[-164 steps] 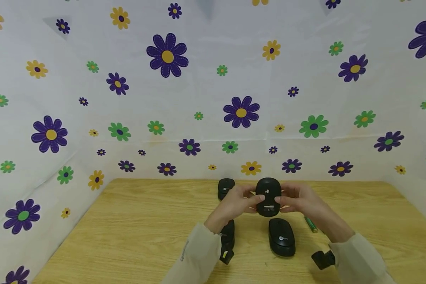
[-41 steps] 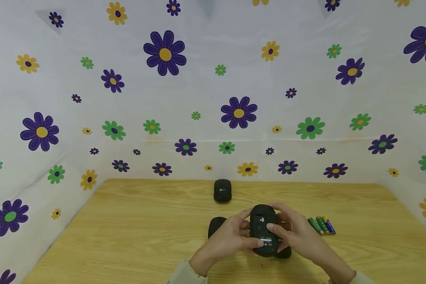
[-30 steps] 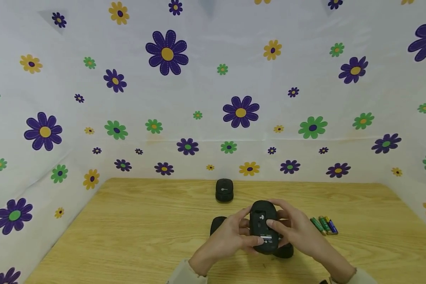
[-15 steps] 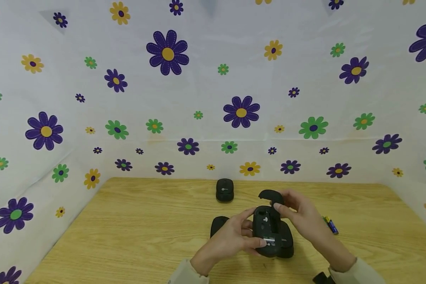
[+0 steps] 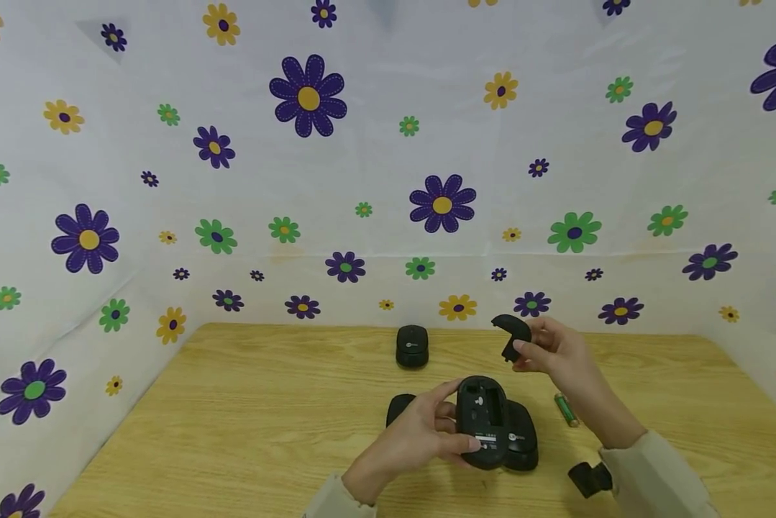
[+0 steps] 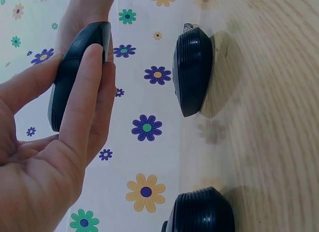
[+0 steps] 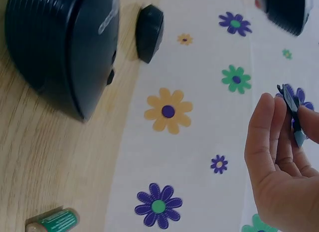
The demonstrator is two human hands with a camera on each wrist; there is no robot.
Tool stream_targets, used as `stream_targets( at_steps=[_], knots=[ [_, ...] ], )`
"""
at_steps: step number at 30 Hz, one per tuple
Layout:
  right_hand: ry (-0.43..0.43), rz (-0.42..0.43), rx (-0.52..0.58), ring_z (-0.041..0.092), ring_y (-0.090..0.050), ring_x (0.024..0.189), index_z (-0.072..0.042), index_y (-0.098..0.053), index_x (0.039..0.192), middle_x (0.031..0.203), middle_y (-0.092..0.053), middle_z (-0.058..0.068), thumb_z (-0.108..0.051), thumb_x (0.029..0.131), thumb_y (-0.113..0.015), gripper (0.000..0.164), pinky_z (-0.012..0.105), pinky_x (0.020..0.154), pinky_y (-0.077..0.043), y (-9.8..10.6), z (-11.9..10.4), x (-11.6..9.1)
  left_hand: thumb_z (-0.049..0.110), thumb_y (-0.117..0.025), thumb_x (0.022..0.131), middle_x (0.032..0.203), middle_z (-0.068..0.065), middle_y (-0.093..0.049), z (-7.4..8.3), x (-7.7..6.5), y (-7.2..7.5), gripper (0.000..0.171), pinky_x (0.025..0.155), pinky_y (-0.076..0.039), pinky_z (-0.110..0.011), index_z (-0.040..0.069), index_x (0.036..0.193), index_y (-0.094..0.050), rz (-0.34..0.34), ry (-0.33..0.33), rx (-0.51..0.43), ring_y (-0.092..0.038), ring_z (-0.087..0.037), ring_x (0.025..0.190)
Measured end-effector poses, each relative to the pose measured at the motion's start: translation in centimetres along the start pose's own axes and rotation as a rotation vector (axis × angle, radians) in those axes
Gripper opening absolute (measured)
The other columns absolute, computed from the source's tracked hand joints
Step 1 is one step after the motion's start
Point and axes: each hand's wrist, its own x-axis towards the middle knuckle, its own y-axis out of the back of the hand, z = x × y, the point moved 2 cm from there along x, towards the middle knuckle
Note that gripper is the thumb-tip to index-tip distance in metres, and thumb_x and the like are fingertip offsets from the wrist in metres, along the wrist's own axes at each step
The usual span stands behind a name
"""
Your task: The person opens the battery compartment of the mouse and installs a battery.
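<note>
Partly behind the upturned mouse [image 5: 478, 424], another mouse [image 5: 522, 435].

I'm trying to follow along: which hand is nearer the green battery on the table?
The right hand. It is in the air close to the green battery, pinching a black cover. The left hand is farther off, to the battery's left, gripping a mouse.

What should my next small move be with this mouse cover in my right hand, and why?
Probably lower the right hand and set the black cover on the table: the mouse in the left hand shows an open, dark slot, and a green battery lies nearby, so freeing that hand seems useful.
</note>
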Motion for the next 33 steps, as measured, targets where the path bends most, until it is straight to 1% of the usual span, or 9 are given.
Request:
stream_targets(
  at_steps=[4,9,16,20,24,27,31,33],
  knots=[
    [-0.033,0.026,-0.016,0.014,-0.067,0.076,0.015,-0.050,0.122,0.096,-0.069,0.013,0.004,0.102,-0.053,0.022,0.028,0.075,-0.062,0.3,0.5,0.7,-0.016,-0.068,0.086,0.105,-0.013,-0.069,-0.1,-0.1,0.1,0.084,0.069,-0.064,-0.043,0.006,0.158,-0.032,0.004,0.007,0.002,-0.071,-0.028,0.095],
    [-0.081,0.026,-0.043,0.014,-0.067,0.078,0.016,-0.048,0.129,0.100,-0.067,0.015,0.004,0.103,-0.051,0.029,0.029,0.076,-0.063,0.7,1.2,1.6,-0.016,-0.067,0.086,0.105,-0.014,-0.069,-0.2,0.0,0.2,0.084,0.070,-0.064,-0.043,0.007,0.159,-0.031,0.006,0.009,-0.010,-0.070,-0.028,0.096],
    [-0.150,-0.001,-0.106,0.015,-0.065,0.077,0.022,-0.040,0.139,0.110,-0.063,0.025,0.004,0.104,-0.049,0.040,0.032,0.075,-0.063,1.2,2.4,3.0,-0.015,-0.067,0.086,0.104,-0.014,-0.070,-0.3,0.0,0.1,0.083,0.069,-0.064,-0.040,0.006,0.158,-0.031,-0.020,0.002,-0.026,-0.071,-0.027,0.095],
    [-0.152,-0.023,-0.167,0.016,-0.065,0.075,0.023,-0.037,0.141,0.100,-0.062,0.023,0.006,0.103,-0.049,0.043,0.035,0.076,-0.063,1.1,2.8,3.7,-0.015,-0.067,0.087,0.105,-0.014,-0.069,-0.2,-0.1,0.2,0.083,0.069,-0.064,-0.040,0.005,0.158,-0.031,-0.012,0.000,-0.025,-0.071,-0.027,0.095],
    [-0.133,-0.017,-0.225,0.018,-0.064,0.071,0.023,-0.040,0.139,0.088,-0.061,0.017,0.008,0.101,-0.052,0.042,0.039,0.074,-0.064,1.1,3.1,4.3,-0.015,-0.066,0.088,0.109,-0.015,-0.069,-0.1,-0.3,0.5,0.083,0.072,-0.064,-0.040,0.004,0.159,-0.029,-0.013,-0.011,-0.053,-0.071,-0.029,0.098],
    [-0.133,-0.001,-0.246,0.018,-0.064,0.068,0.020,-0.043,0.136,0.085,-0.062,0.015,0.009,0.100,-0.054,0.040,0.037,0.071,-0.064,1.1,3.5,4.8,-0.015,-0.066,0.088,0.111,-0.017,-0.068,-0.1,-0.3,0.7,0.082,0.073,-0.064,-0.041,0.003,0.159,-0.028,-0.014,-0.023,-0.074,-0.070,-0.030,0.100],
    [-0.149,0.014,-0.248,0.018,-0.063,0.067,0.019,-0.042,0.135,0.085,-0.063,0.016,0.009,0.099,-0.055,0.039,0.034,0.067,-0.064,1.4,4.0,5.3,-0.016,-0.065,0.087,0.112,-0.017,-0.068,0.0,-0.4,0.8,0.083,0.074,-0.064,-0.044,0.003,0.159,-0.028,-0.012,-0.029,-0.087,-0.070,-0.031,0.101],
    [-0.160,0.017,-0.248,0.019,-0.063,0.067,0.019,-0.042,0.135,0.085,-0.063,0.016,0.009,0.099,-0.055,0.039,0.034,0.068,-0.064,1.5,4.4,5.6,-0.017,-0.065,0.087,0.112,-0.017,-0.068,0.0,-0.3,0.8,0.083,0.074,-0.064,-0.044,0.003,0.159,-0.028,-0.015,-0.025,-0.089,-0.070,-0.031,0.101]
  ],
)
